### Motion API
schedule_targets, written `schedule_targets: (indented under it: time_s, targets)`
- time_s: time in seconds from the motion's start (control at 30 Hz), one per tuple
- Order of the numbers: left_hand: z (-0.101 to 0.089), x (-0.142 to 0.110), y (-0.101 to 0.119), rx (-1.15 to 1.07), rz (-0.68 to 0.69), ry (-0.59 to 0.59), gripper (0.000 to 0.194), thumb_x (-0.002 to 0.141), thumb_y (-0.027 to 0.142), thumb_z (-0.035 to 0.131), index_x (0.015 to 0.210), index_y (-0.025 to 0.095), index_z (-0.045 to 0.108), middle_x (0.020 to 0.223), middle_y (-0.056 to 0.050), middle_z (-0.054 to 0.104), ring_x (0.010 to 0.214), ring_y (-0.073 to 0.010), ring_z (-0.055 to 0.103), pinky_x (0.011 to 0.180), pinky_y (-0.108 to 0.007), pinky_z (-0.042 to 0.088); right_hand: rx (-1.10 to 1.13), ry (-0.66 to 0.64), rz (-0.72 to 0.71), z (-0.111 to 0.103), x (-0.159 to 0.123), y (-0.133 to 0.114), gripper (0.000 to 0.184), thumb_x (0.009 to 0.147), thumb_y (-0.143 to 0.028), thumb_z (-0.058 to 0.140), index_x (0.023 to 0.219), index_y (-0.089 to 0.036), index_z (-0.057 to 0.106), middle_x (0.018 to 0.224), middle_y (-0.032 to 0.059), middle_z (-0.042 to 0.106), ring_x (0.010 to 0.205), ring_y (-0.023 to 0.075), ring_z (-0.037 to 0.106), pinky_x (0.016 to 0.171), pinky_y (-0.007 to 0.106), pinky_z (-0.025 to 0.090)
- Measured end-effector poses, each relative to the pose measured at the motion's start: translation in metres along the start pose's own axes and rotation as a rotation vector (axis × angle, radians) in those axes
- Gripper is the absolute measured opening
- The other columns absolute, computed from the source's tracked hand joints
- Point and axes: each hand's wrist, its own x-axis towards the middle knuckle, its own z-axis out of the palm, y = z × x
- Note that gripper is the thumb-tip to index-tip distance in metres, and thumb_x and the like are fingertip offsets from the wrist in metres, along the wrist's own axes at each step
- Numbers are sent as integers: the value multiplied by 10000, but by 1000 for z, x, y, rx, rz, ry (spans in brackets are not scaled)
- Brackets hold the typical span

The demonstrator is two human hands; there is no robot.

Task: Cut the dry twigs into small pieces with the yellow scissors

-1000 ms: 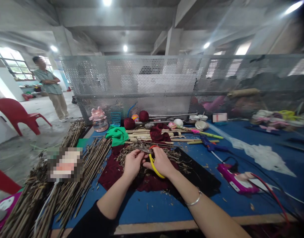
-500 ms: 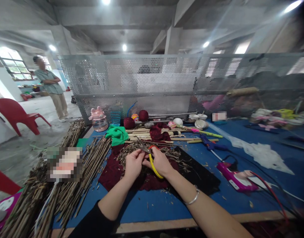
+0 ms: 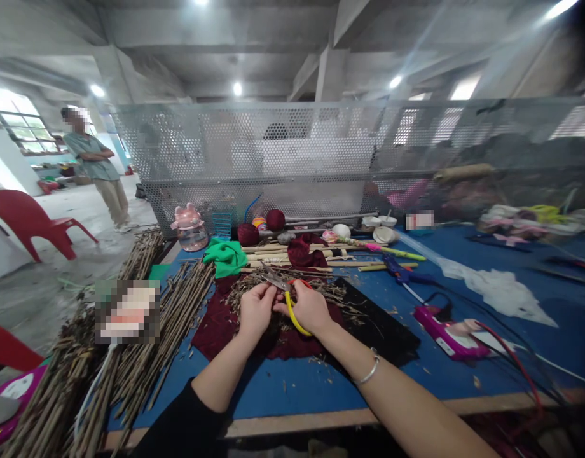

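My right hand is closed around the yellow and red handles of a pair of scissors, whose blades point up and to the left. Beside it, my left hand is closed in a pinch near the blades; what its fingers hold is too small to make out. Under and beyond both hands lies a heap of short dry twigs. The heap rests on a dark red cloth, with a black sheet to the right.
Bundles of long dry stalks lie at the left. A glue gun and a magenta power strip with cables sit at the right. Behind are a green cloth, bamboo sticks and a perforated metal screen. A person stands back left.
The scissor blades have come closer together, from spread to nearly closed. Both hands stay in about the same place; the view has shifted slightly.
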Motion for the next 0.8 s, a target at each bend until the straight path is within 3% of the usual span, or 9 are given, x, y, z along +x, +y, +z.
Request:
schedule_targets:
  time_s: [0.17,0.57,0.8]
  targets:
    - [2,-1,3,-42,9,-65,232,710,277,543,837,134,676,735,-44,681,626,-145,599,594,-233,470,82,-6,-80,-1,-1,-1,440,641,-511,621,869,-180,442,810,60,577,737,202,560,610,257,353]
    - [-4,6,-4,4,-32,42,244,674,331,594,775,114,644,625,-30,639,561,-122,567,540,-215,436,-9,-42,24,2,3,1,413,662,-596,552,755,-200,478,647,14,580,569,156,542,494,225,255]
    - [-3,10,-10,-104,-142,58,338,609,351,667,845,114,614,576,12,583,472,-79,509,467,-192,428,6,-29,25,-3,6,7,399,683,-594,528,691,-198,484,605,16,563,539,141,513,507,218,285]
